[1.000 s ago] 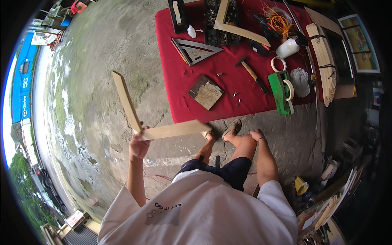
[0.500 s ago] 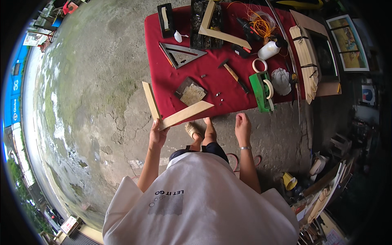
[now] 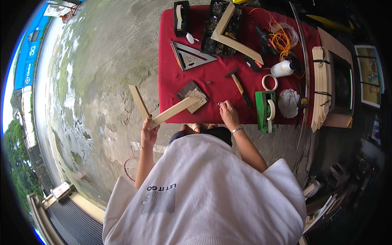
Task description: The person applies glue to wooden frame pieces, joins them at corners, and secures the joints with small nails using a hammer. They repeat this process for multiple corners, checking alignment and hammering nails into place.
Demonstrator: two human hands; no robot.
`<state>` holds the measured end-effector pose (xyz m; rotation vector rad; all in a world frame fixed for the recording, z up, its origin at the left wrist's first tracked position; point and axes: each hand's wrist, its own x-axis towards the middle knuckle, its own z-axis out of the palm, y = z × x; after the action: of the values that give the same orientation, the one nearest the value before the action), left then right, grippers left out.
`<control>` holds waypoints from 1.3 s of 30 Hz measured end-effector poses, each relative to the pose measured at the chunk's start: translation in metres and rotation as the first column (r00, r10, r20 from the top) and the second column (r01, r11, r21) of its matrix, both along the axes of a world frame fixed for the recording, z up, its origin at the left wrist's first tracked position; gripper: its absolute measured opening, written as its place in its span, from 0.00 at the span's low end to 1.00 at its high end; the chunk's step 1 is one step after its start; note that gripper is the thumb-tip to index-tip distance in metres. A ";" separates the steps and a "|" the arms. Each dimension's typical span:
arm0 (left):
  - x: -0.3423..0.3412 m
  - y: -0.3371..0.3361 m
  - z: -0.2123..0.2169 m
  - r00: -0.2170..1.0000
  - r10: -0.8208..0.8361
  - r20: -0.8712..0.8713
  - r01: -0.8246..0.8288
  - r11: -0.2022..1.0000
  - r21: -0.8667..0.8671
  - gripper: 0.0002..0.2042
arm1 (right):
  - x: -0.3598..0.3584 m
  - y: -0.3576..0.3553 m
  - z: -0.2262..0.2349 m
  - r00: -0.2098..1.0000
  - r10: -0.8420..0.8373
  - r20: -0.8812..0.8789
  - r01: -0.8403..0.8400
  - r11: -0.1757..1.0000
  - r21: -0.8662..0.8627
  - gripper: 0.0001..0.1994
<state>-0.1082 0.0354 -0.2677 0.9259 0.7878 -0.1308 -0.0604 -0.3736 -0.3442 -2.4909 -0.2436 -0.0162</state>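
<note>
My left hand [image 3: 150, 131] is closed around the corner of an L-shaped wooden frame piece [image 3: 173, 111], made of two pale strips meeting at an angle. One strip reaches over the red-covered table, its tip above a small worn square block [image 3: 192, 96]; the other points away over the floor. At the table's near edge, my right hand [image 3: 230, 115] has its fingers drawn together on tiny metal bits [image 3: 217, 104]. Whatever lies between the fingertips is too small to make out. A hammer [image 3: 239, 87] with a wooden handle rests just beyond that hand.
On the red table [image 3: 171, 81] lie a triangular square [image 3: 191, 56], a second wooden corner [image 3: 237, 43] across a black tray [image 3: 214, 41], a white bottle [image 3: 281, 69], a drill [image 3: 265, 41], a green tape dispenser [image 3: 261, 116] and a tape roll [image 3: 269, 82]. Bundled wood strips [image 3: 320, 90] stand at right.
My right hand has moved forward from beside the table onto its near edge, reaching the metal bits. The left hand still holds the wooden corner, and the view has shifted.
</note>
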 end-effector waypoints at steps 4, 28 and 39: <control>-0.011 -0.013 0.008 0.994 0.109 0.011 -0.109 0.994 -0.029 0.15 | 0.030 -0.017 0.004 0.979 -0.160 0.127 0.167 0.985 -0.046 0.10; 0.029 -0.012 0.021 0.989 -0.133 0.066 0.131 0.991 0.037 0.16 | 0.191 0.111 0.029 0.983 0.154 -0.097 -0.156 0.988 -0.017 0.22; 0.011 0.052 0.000 0.998 -0.055 -0.030 0.055 0.998 -0.018 0.16 | 0.240 0.200 -0.014 0.984 -0.032 -0.178 0.001 0.985 -0.171 0.10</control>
<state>-0.0971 0.0878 -0.2675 0.9316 0.7883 -0.2000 0.1796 -0.1741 -0.3578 -2.6444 -0.1531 0.2317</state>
